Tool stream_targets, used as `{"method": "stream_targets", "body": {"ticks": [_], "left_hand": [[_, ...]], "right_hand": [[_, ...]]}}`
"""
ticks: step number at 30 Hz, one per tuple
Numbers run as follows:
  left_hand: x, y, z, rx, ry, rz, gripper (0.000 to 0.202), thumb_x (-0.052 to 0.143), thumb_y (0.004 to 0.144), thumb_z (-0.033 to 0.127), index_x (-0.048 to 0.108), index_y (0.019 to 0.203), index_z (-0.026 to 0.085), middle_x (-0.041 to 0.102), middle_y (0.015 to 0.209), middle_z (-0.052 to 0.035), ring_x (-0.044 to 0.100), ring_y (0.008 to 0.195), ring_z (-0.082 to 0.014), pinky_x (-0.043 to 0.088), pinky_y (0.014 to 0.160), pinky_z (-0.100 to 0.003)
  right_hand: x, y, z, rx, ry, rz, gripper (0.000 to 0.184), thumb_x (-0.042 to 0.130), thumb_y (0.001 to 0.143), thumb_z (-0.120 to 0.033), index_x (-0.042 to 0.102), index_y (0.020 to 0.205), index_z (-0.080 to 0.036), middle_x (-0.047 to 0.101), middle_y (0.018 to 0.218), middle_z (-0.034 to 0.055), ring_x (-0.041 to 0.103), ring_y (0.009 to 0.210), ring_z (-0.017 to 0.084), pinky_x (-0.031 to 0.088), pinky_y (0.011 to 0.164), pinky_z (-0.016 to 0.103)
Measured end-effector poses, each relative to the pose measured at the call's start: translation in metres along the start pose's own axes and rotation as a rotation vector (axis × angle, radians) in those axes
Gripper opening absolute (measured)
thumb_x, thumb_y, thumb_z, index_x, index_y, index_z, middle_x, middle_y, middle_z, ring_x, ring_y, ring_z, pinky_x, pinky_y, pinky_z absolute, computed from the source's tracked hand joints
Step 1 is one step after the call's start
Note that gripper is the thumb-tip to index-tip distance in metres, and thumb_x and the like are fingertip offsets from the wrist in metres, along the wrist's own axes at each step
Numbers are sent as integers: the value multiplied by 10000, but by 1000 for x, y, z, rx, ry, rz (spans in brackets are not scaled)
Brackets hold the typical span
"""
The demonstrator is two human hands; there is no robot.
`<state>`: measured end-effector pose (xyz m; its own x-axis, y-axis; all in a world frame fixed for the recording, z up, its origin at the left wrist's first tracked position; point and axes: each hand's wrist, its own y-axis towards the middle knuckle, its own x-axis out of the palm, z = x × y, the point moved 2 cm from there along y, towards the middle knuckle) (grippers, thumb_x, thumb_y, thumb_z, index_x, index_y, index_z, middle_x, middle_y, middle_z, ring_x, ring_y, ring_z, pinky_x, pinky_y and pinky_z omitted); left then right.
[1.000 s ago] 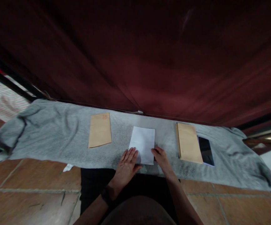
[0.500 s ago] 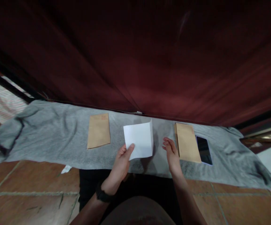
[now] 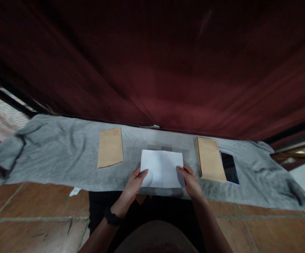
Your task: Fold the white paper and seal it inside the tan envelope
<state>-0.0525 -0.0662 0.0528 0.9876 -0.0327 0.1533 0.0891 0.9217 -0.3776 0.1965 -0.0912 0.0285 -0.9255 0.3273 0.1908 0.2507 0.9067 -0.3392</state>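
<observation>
Paper [image 3: 162, 169] between left hand [image 3: 134, 182] and right hand [image 3: 191, 180]

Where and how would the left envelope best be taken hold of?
Probably by its near right corner, the left hand coming from the right once free of the paper: the envelope lies flat on the cloth, uncovered, with that corner closest to the hand.

Brown envelopes [image 3: 110, 147] and a phone [image 3: 230, 169] lie on gray cloth [image 3: 59, 151].
</observation>
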Motion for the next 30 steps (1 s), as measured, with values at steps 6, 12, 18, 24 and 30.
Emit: {"method": "stream_targets", "body": {"ticks": [6, 12, 18, 24, 30], "left_hand": [[-1, 19, 0, 172, 622, 93, 150, 673, 857, 337, 732, 910, 210, 752, 792, -22, 693, 771, -205, 492, 670, -270], [4, 26, -4, 110, 1060, 162, 264, 609, 968, 305, 675, 1215, 237, 780, 950, -38, 735, 845, -199, 476, 689, -256], [5, 27, -6, 116, 1199, 182, 392, 597, 987, 319, 583, 1371, 241, 789, 983, -35, 752, 865, -221, 500, 693, -274], [9, 26, -8, 161, 1338, 206, 473, 578, 995, 347, 513, 1451, 238, 790, 958, -40, 756, 826, -226, 530, 685, -278], [6, 24, -11, 366, 1460, 260, 391, 513, 1018, 316, 587, 1379, 186, 777, 961, -85, 741, 827, -254, 561, 745, -337]], "right_hand": [[-18, 18, -1, -176, -346, 136, 401, 713, 746, -562, 699, 891, -188, 708, 726, 16, 591, 609, 178, 466, 576, 287], [-16, 23, 1, -331, -834, 237, 347, 528, 893, -451, 702, 1032, -184, 732, 836, 69, 662, 763, 227, 484, 698, 315], [-10, 20, 6, -468, -1064, 349, 390, 424, 972, -327, 635, 1262, -176, 710, 1112, 131, 682, 967, 263, 528, 839, 379], [16, 13, 8, -789, -1184, 238, 456, 383, 1029, -284, 508, 1451, -166, 535, 1480, 163, 499, 1365, 275, 458, 1101, 470], [42, 6, 29, -807, -1451, 12, 496, 400, 1052, -284, 452, 1529, -159, 427, 1607, 123, 369, 1494, 282, 327, 1214, 494]]}}
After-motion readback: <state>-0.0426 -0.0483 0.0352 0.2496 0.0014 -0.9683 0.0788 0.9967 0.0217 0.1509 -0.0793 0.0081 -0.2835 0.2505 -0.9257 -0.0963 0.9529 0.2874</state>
